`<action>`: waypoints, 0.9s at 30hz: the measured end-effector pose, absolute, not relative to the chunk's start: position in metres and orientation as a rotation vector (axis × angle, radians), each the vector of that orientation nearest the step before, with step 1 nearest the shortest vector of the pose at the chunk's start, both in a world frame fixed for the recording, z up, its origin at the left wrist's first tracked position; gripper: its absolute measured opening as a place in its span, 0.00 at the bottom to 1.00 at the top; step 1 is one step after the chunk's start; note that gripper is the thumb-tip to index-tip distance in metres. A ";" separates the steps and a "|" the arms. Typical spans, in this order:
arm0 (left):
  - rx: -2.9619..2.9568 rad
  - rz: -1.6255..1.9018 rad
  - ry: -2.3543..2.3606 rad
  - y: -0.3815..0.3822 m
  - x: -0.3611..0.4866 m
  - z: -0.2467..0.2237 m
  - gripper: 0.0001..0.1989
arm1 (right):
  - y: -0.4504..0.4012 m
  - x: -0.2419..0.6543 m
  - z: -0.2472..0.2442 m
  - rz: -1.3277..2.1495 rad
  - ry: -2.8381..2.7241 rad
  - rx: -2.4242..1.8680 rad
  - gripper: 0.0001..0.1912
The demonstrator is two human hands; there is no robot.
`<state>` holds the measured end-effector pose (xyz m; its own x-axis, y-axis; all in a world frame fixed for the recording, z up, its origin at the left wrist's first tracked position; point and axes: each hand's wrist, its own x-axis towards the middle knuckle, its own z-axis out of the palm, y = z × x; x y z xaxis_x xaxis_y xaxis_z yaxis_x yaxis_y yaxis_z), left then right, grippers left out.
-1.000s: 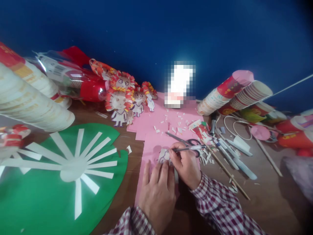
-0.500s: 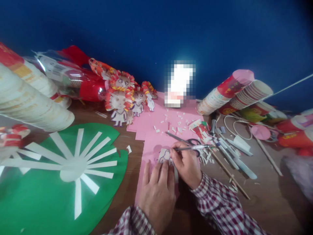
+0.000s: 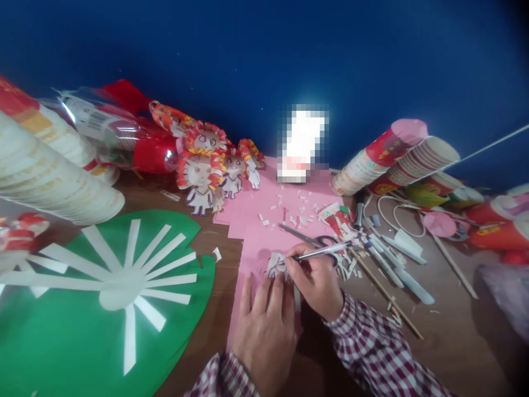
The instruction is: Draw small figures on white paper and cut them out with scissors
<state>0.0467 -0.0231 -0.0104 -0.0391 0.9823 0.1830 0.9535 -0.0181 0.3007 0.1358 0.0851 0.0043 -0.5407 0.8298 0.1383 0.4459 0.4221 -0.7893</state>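
My right hand (image 3: 316, 281) is closed around a pen (image 3: 324, 252), its tip at a small white paper piece (image 3: 276, 264) with dark drawn lines. My left hand (image 3: 266, 320) lies flat over the lower part of that piece, fingers stretched out, hiding much of it. Beneath both is pink paper (image 3: 258, 248). Just beyond the right hand lie scissors (image 3: 301, 234), partly covered by the pen and hand. Paper lion figures (image 3: 200, 176) with red and yellow fringed manes stand at the back left.
Stacked paper cups (image 3: 61, 171) lean on the left, and more cups (image 3: 367, 160) at the back right. A green paper sheet (image 3: 165, 364) carries a white cut-out (image 3: 119, 289) with strips. A wooden stick (image 3: 384, 292), markers (image 3: 384, 259) and paper scraps lie on the right. A pixelated bright screen (image 3: 303, 143) stands behind.
The pen has tilted slightly, and its tip has shifted a little down and left on the paper piece. My left hand stays in nearly the same place.
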 end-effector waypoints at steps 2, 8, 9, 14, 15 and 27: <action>2.121 0.539 2.153 -0.023 0.047 -0.011 0.22 | 0.084 0.135 0.006 0.961 -2.184 -1.065 0.04; 2.138 0.558 2.167 -0.022 0.047 -0.013 0.21 | 0.084 0.134 0.004 0.990 -2.212 -1.078 0.02; 2.138 0.562 2.174 -0.022 0.047 -0.013 0.21 | 0.084 0.133 0.004 0.992 -2.210 -1.079 0.02; 2.157 0.551 2.163 -0.022 0.047 -0.012 0.21 | 0.085 0.133 0.004 0.988 -2.210 -1.103 0.03; 2.158 0.548 2.164 -0.022 0.047 -0.011 0.21 | 0.085 0.134 0.004 0.993 -2.215 -1.105 0.03; 2.157 0.536 2.163 -0.022 0.046 -0.009 0.20 | 0.085 0.134 0.000 1.047 -2.268 -1.098 0.04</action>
<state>0.0459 -0.0224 -0.0087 -0.0323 0.9768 0.2119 0.9627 -0.0265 0.2691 0.1341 0.0846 0.0004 -0.6056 0.7949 0.0374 0.4872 0.4076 -0.7723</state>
